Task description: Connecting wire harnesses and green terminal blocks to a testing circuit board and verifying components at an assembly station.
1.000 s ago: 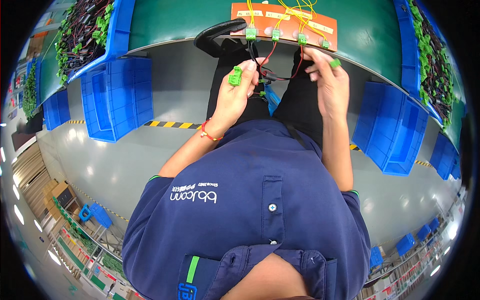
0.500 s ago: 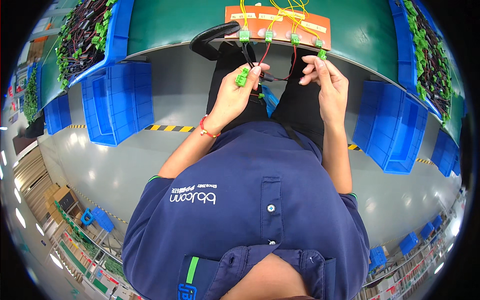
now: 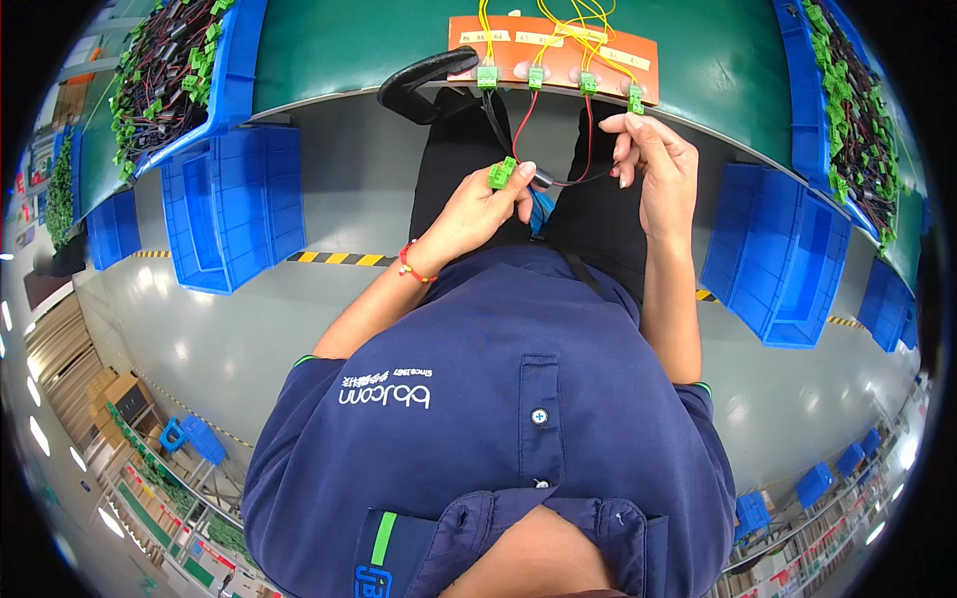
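Observation:
My left hand (image 3: 486, 199) is closed, pinching a green terminal connector (image 3: 501, 173) between thumb and fingers. Beside its fingertips hangs a black cylindrical cable core (image 3: 542, 179) with red and black wires. At the table edge, my right hand (image 3: 660, 164) pinches the lower end of another green connector (image 3: 635, 99), which meets the rightmost socket of an orange board (image 3: 528, 35). Three more green connectors sit along that board's near edge: a left one (image 3: 487, 77) with black wires below, a middle one (image 3: 536, 77) and a right one (image 3: 588, 83) with red wires.
Yellow wires (image 3: 573, 30) rise from the board on the green table (image 3: 339, 45). A black clamp (image 3: 419, 80) grips the table edge to its left. Blue bins of wired green connectors flank the table, left (image 3: 234, 70) and right (image 3: 802, 100). Lower blue bins (image 3: 234, 204) stand beside my legs.
My right hand's connector has moved up against the rightmost socket. My left hand has come down and slightly right with its connector, and the cable core now shows beside it.

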`<state>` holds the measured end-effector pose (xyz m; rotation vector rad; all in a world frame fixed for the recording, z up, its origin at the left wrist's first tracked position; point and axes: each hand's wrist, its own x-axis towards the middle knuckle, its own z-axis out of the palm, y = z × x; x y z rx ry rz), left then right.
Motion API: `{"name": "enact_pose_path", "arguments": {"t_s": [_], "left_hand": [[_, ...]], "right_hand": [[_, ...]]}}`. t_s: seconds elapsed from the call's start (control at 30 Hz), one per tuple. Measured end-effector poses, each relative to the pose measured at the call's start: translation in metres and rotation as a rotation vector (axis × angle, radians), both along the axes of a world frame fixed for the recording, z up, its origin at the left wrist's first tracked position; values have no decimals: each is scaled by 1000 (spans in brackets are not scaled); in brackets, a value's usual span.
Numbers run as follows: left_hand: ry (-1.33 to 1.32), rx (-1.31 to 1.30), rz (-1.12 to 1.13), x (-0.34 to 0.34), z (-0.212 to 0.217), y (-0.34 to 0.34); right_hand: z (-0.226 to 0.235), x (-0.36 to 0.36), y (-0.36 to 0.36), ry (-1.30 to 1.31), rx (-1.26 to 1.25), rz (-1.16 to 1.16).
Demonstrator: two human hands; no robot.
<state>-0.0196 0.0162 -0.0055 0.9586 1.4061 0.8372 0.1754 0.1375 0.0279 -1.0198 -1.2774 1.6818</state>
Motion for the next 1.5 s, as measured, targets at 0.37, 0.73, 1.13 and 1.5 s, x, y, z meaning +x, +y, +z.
{"name": "enact_pose_path", "arguments": {"t_s": [0.37, 0.73, 1.13, 1.5], "left_hand": [[-410, -112, 101, 8, 17, 7], [-459, -8, 152, -8, 18, 20], [-90, 214, 399, -27, 15, 13], [-765, 42, 336, -9, 49, 43]], "right_hand": [[-17, 10, -2, -190, 23, 94], [16, 58, -12, -39, -158, 428], [7, 53, -5, 529, -106, 245], [25, 84, -5, 564, 28, 131]]}}
